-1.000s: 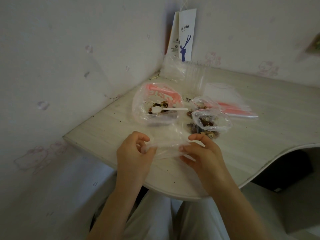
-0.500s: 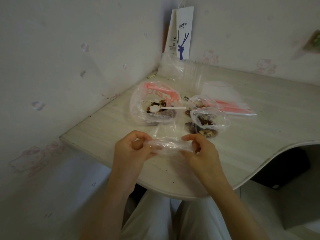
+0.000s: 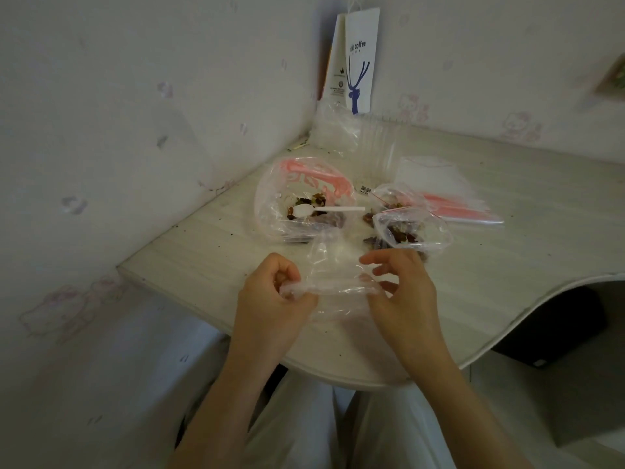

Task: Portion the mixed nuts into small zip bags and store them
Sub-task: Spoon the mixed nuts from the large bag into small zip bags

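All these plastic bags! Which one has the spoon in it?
The big pink-printed bag, left of the small filled bags: a white spoon rests in it. The small bags hold only nuts; the held bag is empty.

Your L hand [image 3: 270,299]: fingertips curled under, partly hidden behind the zip bag [image 3: 333,269] rim. Your R hand [image 3: 402,292] blocks the near side of the filled bag [image 3: 412,231]; nut types too small to ID. Paper bag [image 3: 358,62] at far corner of table [image 3: 507,265]: small print illegible. Wall item [image 3: 614,79]: cut off, right frame edge.
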